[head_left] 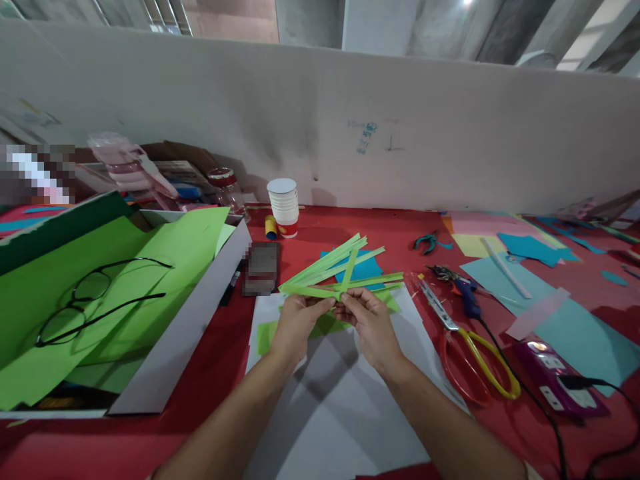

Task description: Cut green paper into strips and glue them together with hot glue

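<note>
My left hand (297, 322) and my right hand (370, 322) meet over a white sheet (345, 407), thumbs and fingertips pinched together. Between them is a green paper strip (310, 291), lying crosswise, with another strip (349, 270) sticking up from the pinch point. Whether the two are one folded strip or separate I cannot tell. Just beyond my hands several loose green strips (325, 262) fan out over a piece of blue paper (361, 269). Green paper (267, 337) also lies beneath my left hand.
On the left, a box (185, 347) holds green sheets and eyeglasses (75, 310). Stacked paper cups (283, 207) stand behind a phone (261, 267). To the right lie scissors (463, 347), a glue gun (466, 293), pliers (426, 243) and a purple power strip (557, 380) with cords.
</note>
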{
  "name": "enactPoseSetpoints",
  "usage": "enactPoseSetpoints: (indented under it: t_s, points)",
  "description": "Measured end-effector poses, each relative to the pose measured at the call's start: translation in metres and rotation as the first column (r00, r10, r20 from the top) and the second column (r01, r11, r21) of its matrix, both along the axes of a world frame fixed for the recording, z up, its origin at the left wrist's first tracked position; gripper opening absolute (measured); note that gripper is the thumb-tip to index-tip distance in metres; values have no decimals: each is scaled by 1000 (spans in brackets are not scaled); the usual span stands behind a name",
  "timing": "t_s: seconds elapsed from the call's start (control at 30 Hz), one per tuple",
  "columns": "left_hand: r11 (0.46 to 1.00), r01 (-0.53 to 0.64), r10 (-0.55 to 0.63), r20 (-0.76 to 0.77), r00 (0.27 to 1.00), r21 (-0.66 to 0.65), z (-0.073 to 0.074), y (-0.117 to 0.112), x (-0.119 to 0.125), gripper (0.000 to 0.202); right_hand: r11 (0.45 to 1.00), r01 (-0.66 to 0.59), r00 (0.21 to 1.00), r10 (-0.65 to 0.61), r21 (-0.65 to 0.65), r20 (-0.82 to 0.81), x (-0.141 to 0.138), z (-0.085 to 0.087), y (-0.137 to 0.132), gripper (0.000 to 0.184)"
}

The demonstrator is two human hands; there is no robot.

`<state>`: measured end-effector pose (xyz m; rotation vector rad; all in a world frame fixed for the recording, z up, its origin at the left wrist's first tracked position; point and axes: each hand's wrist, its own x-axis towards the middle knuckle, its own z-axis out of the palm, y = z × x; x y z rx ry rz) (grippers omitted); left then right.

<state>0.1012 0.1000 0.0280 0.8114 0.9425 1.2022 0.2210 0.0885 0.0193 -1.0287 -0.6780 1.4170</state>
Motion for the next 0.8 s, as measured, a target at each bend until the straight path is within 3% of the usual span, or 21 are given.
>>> enactPoseSetpoints:
  t_s: [0.1,0.3,0.53,0.8]
  points:
    - [999,52,-51,45,998,-13,-2,2,-3,21,1000,-1,1000,1,8,-2,2,1,1,26]
    - [980,44,-9,179,984,-196,-13,7,-4,19,999,-50,999,50,7,20,4,3,1,26]
    - [977,93,-47,227,973,-192,-13,6,-4,25,993,-102,994,100,55,47,3,5,-2,23]
    - [1000,-25,25,-20,999,-11,-11,4,-1,26,998,-18,985,8,55,174,1,3,-2,26]
